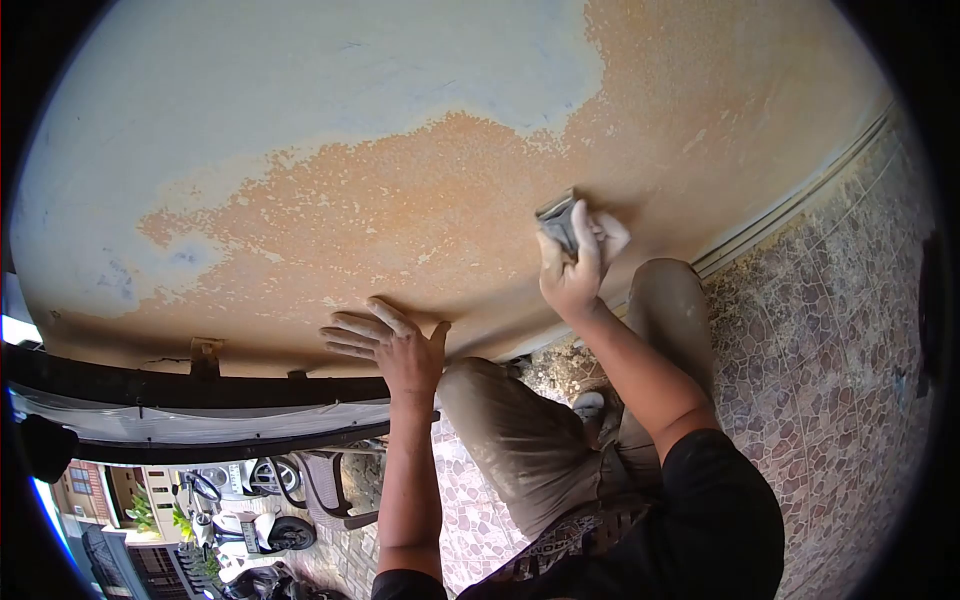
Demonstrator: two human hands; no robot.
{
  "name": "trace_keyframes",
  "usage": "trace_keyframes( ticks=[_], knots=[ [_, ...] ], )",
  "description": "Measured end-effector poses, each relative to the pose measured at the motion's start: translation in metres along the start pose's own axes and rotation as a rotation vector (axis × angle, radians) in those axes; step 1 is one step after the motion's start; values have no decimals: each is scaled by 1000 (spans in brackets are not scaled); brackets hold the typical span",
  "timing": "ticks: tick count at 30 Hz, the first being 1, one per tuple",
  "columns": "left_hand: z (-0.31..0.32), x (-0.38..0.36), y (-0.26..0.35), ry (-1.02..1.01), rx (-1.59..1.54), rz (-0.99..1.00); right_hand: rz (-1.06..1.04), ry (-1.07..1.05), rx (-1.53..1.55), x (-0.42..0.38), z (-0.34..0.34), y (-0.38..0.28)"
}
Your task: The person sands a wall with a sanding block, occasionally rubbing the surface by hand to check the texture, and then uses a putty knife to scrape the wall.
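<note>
My right hand (580, 255) is closed around a folded piece of dark grey sandpaper (558, 222), held against a large panel (400, 215). Pale dust coats those fingers. The panel is pale whitish at the top, with a broad, ragged orange-brown area where the coating looks worn away. My left hand (385, 340) lies open on the panel's lower part, fingers spread toward the left, also dusty. Nothing is in it. The sandpaper's underside, facing the panel, is hidden.
My bent knees (668, 285) are close to the panel's lower edge. Stone-patterned tiles (800, 350) cover the ground at right. A dark strip (250, 390) runs along the lower left. Beyond it are a dark plastic chair (325, 490) and parked motorcycles (250, 530).
</note>
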State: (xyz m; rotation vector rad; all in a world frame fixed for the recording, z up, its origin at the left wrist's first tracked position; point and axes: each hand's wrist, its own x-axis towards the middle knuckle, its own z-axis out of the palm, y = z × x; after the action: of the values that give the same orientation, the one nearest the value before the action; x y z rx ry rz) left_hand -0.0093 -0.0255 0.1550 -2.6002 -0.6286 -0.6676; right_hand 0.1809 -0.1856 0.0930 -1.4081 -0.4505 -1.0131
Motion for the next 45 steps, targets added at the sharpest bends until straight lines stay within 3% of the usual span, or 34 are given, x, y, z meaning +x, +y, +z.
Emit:
trace_keyframes(
  ticks=[3, 6, 9, 11, 14, 16, 19, 21, 23, 24, 27, 29, 31, 33, 36, 39, 40, 41, 43, 45],
  knots=[
    [-2, -2, 1, -3, 4, -8, -328, -357, -2, -74, -6, -9],
    [-5, -1, 3, -105, 112, -37, -311, -314, -42, -64, -4, -8],
    [-1, -2, 1, -97, 115, -53, 131, 60, 73, 10, 0, -6],
    [2, -2, 4, -79, 88, -67, 212, 122, 101, 25, -1, -4],
    [2, -1, 1, -51, -13, -56, -143, -209, 51, -61, -3, 1],
    [1, -4, 1, -72, -13, -55, -225, -360, 49, -88, -3, -13],
    [2, -1, -4, -91, 10, -36, -102, -230, 20, -41, -3, -30],
    [4, -5, -1, -102, 17, -34, 109, 68, 90, 20, 7, -27],
    [6, -4, 2, -62, 95, -29, 93, 102, 0, 56, 2, -18],
    [10, -5, -2, 15, -11, 13, 125, 129, 43, 44, 7, -18],
    [4, -4, 1, -66, -12, -32, -202, -224, 32, -44, 1, -20],
    [2, -4, 1, -94, -1, -44, -155, -423, 77, -58, -7, -30],
    [1, -4, 0, -136, 14, -59, -99, -228, 42, -11, -3, -40],
    [2, -3, 2, -105, 7, -55, 127, 106, 178, 44, 11, -32],
    [-2, 1, 7, -136, -9, -87, 248, 226, 233, 60, 19, -34],
    [-5, 2, 5, -159, -19, -82, -267, -232, 69, -27, 16, -41],
    [-6, 2, 4, -163, -32, -60, -337, -416, 20, -46, 7, -37],
    [-6, 3, 4, -148, -34, -65, -313, -445, 39, -43, 2, -39],
    [-6, 2, 4, -171, -69, -74, -112, -245, 17, -9, 0, -52],
    [2, 0, 3, -130, -9, -54, 144, 106, 135, 54, 13, -55]
  ],
)
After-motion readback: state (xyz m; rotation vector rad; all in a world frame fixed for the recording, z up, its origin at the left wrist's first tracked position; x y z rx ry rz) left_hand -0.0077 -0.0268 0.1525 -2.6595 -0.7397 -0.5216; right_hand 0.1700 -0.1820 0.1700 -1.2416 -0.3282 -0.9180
